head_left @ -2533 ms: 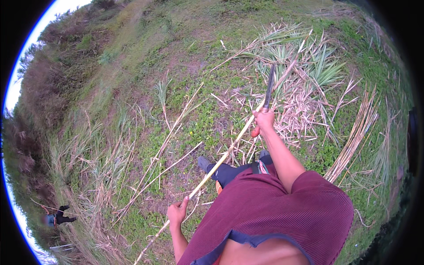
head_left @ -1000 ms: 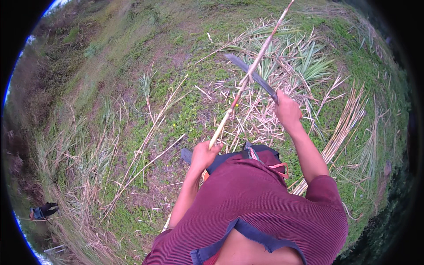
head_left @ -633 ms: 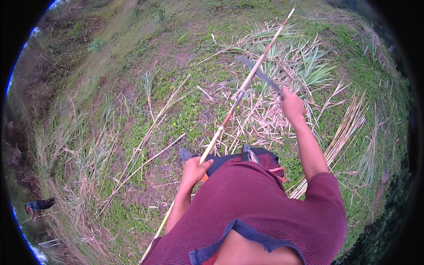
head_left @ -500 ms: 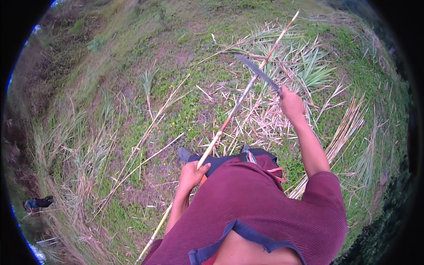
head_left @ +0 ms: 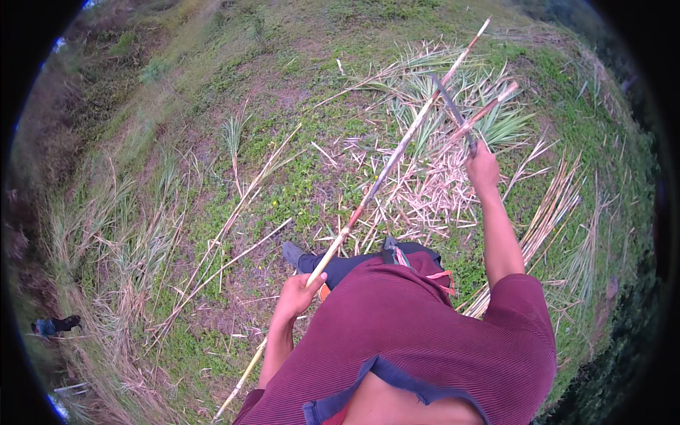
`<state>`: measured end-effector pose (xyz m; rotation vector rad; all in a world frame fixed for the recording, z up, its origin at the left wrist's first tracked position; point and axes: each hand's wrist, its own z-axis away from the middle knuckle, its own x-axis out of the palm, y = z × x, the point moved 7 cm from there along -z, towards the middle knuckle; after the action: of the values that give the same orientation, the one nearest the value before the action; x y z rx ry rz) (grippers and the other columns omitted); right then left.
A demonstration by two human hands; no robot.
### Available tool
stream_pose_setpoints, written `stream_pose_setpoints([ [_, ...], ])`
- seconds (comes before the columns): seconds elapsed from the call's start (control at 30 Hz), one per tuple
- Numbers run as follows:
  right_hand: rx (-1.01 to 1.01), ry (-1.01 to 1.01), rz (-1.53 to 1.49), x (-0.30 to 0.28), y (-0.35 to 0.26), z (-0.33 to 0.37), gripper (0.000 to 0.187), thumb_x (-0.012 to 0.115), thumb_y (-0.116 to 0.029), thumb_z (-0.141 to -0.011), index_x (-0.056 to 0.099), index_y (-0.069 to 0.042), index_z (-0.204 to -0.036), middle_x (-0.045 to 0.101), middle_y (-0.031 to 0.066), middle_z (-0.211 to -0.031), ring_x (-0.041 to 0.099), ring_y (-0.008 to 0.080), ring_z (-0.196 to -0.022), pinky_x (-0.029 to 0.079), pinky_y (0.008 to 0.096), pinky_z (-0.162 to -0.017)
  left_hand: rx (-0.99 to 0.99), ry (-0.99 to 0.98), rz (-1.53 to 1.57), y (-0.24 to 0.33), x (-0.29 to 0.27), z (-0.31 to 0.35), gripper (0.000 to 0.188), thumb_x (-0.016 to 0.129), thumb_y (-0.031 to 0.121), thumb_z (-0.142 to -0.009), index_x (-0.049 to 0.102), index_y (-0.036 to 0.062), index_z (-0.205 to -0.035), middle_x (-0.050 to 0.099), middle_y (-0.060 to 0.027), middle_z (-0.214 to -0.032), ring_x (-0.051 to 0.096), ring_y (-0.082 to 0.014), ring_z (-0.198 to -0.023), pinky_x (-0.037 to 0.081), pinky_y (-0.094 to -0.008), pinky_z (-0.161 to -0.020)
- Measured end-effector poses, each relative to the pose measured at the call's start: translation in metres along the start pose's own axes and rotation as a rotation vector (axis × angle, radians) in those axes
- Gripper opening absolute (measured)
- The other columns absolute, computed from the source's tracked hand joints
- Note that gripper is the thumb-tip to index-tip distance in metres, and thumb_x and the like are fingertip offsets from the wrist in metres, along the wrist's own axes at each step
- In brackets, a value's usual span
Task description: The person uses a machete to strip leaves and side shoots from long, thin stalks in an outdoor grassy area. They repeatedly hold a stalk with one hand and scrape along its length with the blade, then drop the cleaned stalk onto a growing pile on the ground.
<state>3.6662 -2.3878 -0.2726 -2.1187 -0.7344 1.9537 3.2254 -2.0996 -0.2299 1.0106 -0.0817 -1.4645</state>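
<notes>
A long cane stalk [head_left: 382, 173] slants from lower left to upper right, its near part yellow and bare, its far part in a pinkish-brown husk. My left hand [head_left: 296, 294] is closed around the yellow part beside my knee. In my right hand [head_left: 484, 170], closed on its handle, is a machete [head_left: 453, 106] with a dark, slightly curved blade. The blade lies close to the far part of the stalk; whether they touch I cannot tell. A strip of husk [head_left: 496, 105] stands off the stalk, beside and behind the blade.
Chopped husk pieces [head_left: 432, 188] and green leaves [head_left: 503, 131] litter the ground ahead. A bundle of cut stalks [head_left: 552, 205] lies on the right. Long dry stalks [head_left: 234, 219] and leafy stems lie to the left. Another person [head_left: 57, 326] is far off at the left edge.
My right hand has moved right and slightly nearer with the machete, and the blade has turned more upright. A husk strip now stands apart from the stalk. My left hand has shifted slightly left and down.
</notes>
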Motion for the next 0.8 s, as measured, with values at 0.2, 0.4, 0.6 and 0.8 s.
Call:
stream_pose_setpoints([
  [0.2, -0.534, 0.002, -0.224, 0.016, -0.116, 0.131, 0.015, 0.064, -0.010, -0.078, 0.055, -0.012, -0.089, 0.062, 0.0087, -0.070, 0.063, 0.0295, -0.055, 0.049, 0.0428, -0.048, 0.080, -0.257, 0.305, 0.037, 0.032, -0.022, 0.028, 0.055, 0.034, -0.100, 0.054, 0.0066, -0.098, 0.043, 0.0044, -0.062, 0.039, -0.0061, -0.057, 0.032, -0.0245, -0.051],
  [0.4, -0.532, 0.088, -0.111, 0.029, -0.108, 0.124, 0.012, 0.063, -0.011, -0.080, 0.058, -0.013, -0.091, 0.061, 0.0079, -0.066, 0.064, 0.0277, -0.056, 0.048, 0.0413, -0.050, -0.095, -0.539, 0.654, 0.047, 0.032, -0.012, 0.031, 0.044, 0.038, -0.103, 0.048, 0.0114, -0.089, 0.032, 0.0082, -0.055, 0.023, -0.0030, -0.041, 0.016, -0.0213, -0.037],
  [0.6, -0.097, 0.027, -0.299, 0.039, -0.061, 0.059, 0.011, 0.062, -0.012, -0.084, 0.056, -0.008, -0.093, 0.065, 0.0167, -0.073, 0.066, 0.0358, -0.065, 0.050, 0.0466, -0.057, -0.219, -0.635, 0.723, 0.002, 0.030, 0.004, 0.038, 0.041, 0.048, -0.102, 0.048, 0.0141, -0.086, 0.029, 0.0089, -0.051, 0.018, -0.0009, -0.037, 0.012, -0.0199, -0.032],
  [0.8, -0.566, -0.077, -0.479, 0.043, -0.138, 0.163, 0.015, 0.066, -0.005, -0.078, 0.058, -0.010, -0.089, 0.061, 0.0095, -0.071, 0.063, 0.0249, -0.056, 0.051, 0.0420, -0.054, -0.189, -0.820, 0.805, -0.003, 0.048, -0.002, 0.049, 0.030, 0.057, -0.101, 0.042, 0.0160, -0.076, 0.024, 0.0097, -0.049, 0.015, -0.0009, -0.035, 0.011, -0.0198, -0.030],
])
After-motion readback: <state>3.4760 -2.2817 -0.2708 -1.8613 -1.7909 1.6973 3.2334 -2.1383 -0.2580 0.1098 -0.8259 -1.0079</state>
